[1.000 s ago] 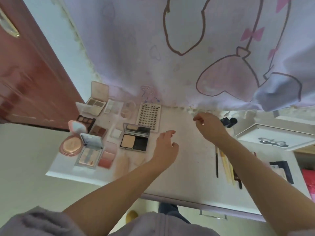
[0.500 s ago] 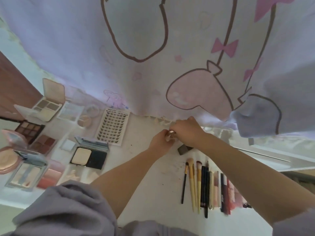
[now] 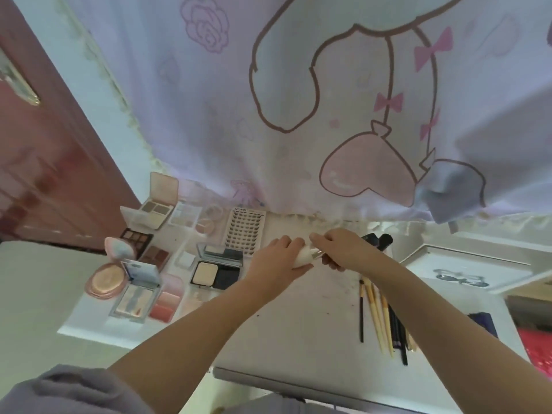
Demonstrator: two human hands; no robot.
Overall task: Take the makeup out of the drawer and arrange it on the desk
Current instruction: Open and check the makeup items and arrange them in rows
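Observation:
Both my hands meet over the middle of the white desk [image 3: 298, 330], near its back edge. My left hand [image 3: 276, 261] grips a small white bottle [image 3: 304, 256] and my right hand [image 3: 340, 249] pinches its clear, shiny end. Left of them lie open palettes and compacts: a black powder compact [image 3: 216, 271], a lash tray [image 3: 245, 231], a round pink compact [image 3: 104, 279] and a coral blush [image 3: 164, 303]. Several brushes and pencils [image 3: 382, 321] lie in a row to the right. Two dark tubes [image 3: 378, 240] stand behind my right hand.
A pale curtain [image 3: 298, 100] with cartoon prints hangs down to the desk's back edge. A red-brown door [image 3: 44, 174] stands at the left. A white tray [image 3: 466, 270] sits at the right. The desk's front edge [image 3: 298, 386] runs below my forearms.
A second ago my hands were apart and held nothing. They came together on the small white bottle behind the brushes, and now hold it a little nearer the palettes. The camera has swung back left.

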